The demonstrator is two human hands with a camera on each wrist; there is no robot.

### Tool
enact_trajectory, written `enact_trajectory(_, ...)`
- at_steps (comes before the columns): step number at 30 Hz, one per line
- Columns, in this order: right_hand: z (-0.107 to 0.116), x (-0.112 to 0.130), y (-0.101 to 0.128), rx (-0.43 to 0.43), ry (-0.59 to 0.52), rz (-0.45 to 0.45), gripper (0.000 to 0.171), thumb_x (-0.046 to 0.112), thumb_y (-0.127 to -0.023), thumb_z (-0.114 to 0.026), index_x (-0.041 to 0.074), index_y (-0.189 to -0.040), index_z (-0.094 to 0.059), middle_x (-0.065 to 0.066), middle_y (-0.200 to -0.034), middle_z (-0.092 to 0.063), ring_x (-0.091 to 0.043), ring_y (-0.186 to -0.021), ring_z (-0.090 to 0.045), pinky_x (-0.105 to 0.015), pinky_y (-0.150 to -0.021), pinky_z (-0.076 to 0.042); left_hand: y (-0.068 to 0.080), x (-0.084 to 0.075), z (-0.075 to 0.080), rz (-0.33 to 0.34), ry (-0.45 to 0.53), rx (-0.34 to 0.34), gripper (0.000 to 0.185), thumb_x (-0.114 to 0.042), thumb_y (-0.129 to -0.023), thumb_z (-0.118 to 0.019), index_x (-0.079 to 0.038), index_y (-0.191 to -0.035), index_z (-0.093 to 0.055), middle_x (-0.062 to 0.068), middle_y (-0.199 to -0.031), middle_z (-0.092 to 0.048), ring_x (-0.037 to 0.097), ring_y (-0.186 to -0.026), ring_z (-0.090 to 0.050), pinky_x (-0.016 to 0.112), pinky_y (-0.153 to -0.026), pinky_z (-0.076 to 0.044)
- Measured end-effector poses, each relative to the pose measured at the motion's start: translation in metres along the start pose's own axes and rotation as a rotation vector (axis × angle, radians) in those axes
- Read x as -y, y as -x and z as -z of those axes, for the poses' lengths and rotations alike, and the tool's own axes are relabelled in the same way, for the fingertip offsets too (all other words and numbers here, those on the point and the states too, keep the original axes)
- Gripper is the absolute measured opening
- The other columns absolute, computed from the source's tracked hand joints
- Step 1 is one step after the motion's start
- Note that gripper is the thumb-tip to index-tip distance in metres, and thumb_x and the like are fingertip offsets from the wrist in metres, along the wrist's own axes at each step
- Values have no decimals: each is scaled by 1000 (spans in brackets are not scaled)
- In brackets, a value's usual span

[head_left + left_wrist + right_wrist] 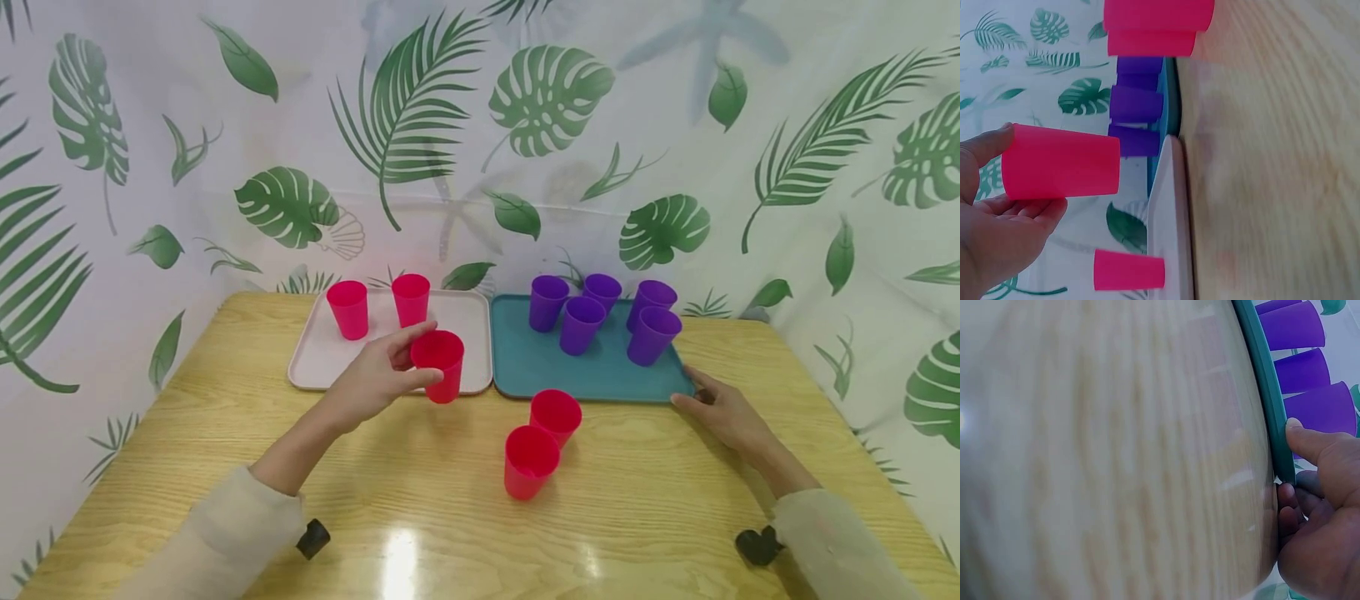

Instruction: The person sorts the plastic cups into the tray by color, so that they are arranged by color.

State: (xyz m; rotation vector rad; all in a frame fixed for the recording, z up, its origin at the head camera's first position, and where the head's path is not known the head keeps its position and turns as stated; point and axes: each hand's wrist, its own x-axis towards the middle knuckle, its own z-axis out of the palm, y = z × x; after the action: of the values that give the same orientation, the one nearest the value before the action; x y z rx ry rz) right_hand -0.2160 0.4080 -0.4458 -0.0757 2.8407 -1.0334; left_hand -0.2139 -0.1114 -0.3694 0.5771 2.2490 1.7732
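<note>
My left hand [375,375] grips a pinkish-red cup [445,375], thumb on one side and fingers on the other. The left wrist view shows this cup [1063,162] held upright above the table, near the front edge of the white tray [315,379]. Two more red cups [348,310] stand on that tray. At the near right corner of the teal tray [525,385], my right hand [723,412] pinches the rim, thumb on top and fingers curled by the side. Several purple cups [582,327] stand on the teal tray.
Two red cups [531,467] stand close together on the wooden table [360,508] in front of the teal tray. Both trays lie side by side at the back, before a leaf-patterned curtain [420,208].
</note>
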Motion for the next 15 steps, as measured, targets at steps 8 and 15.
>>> enact_trajectory(8, 0, 2, 0, -10, 11, 12, 76, 37, -107, -58, -5, -160, -24, -15, -106, -54, -26, -98, -46, -27, -76, -39, 2, 5, 36, 69, -51, -144, 75, -21, -97, -74, -12, -161, -37, 12, -154, -47, 31, -132, -52, 38, -100, -55)
enact_trajectory(15, 0, 0, -1, -10, 12, 11, 77, 37, -107, -59, -5, -161, -24, -15, -104, -54, -25, -97, -46, -29, -76, -39, 9, 18, 64, 130, -82, -250, 75, -24, -99, -70, -10, -163, -32, 16, -160, -39, 37, -144, -40, 50, -110, -46)
